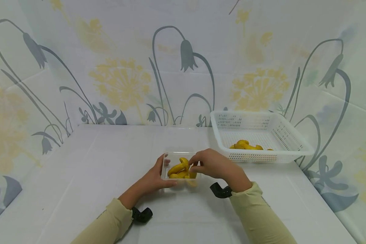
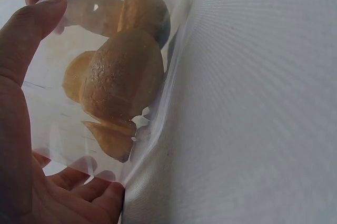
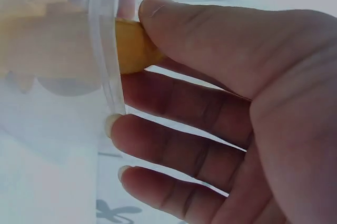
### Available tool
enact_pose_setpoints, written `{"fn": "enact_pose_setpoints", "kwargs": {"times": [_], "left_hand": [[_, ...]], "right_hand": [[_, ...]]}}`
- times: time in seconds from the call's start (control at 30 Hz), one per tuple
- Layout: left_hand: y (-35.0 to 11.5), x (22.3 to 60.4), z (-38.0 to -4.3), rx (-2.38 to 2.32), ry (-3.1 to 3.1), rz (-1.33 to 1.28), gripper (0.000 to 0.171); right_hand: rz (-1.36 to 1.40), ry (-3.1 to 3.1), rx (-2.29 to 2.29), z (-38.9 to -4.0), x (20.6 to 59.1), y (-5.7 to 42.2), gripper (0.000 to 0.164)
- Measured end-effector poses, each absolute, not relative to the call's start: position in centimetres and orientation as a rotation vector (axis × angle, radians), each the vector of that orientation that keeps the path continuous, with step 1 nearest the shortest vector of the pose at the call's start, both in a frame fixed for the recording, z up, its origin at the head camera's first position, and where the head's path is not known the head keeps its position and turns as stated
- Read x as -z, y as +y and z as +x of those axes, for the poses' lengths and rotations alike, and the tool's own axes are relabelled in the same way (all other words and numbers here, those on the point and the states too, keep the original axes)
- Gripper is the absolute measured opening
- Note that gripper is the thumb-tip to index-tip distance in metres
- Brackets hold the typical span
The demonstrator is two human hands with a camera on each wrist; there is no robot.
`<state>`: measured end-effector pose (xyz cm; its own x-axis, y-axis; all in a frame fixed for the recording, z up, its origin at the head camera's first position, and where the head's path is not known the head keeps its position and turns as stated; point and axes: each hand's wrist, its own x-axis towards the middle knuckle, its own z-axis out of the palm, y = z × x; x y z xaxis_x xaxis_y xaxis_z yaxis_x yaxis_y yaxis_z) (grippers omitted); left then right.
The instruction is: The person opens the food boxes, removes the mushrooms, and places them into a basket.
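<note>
My left hand (image 1: 154,179) grips a clear plastic box (image 1: 178,153) from its left side, thumb along the near wall and fingers on the far side. Several yellow mushrooms (image 1: 177,169) lie in it, and the left wrist view shows their rounded caps (image 2: 124,74) through the wall. At the box's right side, my right hand (image 1: 215,164) reaches over the rim (image 3: 108,40). Its thumb and forefinger pinch the end of one mushroom (image 3: 131,48), while the other fingers extend along the outside of the box. The rest of that mushroom is blurred behind the plastic.
A white perforated basket (image 1: 262,156) stands at the back right, with more yellow mushrooms (image 1: 245,145) inside. The white-covered table (image 1: 79,176) meets a flower-printed cloth (image 1: 125,44) at the back and sides. Each wrist carries a black mount (image 1: 142,215).
</note>
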<state>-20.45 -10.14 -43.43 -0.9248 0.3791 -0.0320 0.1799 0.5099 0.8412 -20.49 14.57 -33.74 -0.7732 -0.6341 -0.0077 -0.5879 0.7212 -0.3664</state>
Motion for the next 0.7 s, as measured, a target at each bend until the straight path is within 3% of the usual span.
{"fn": "enact_pose_setpoints", "kwargs": {"times": [0.33,0.7], "left_hand": [[-10.17,43.35,-20.36,-1.389,2.538,0.470,0.117],[-10.13,43.22,-20.33,-1.383,2.537,0.462,0.117]], "right_hand": [[-0.869,2.770,0.457,-20.22,34.11,13.74,0.025],[-0.980,2.832,0.388,-19.81,33.65,13.71,0.020]]}}
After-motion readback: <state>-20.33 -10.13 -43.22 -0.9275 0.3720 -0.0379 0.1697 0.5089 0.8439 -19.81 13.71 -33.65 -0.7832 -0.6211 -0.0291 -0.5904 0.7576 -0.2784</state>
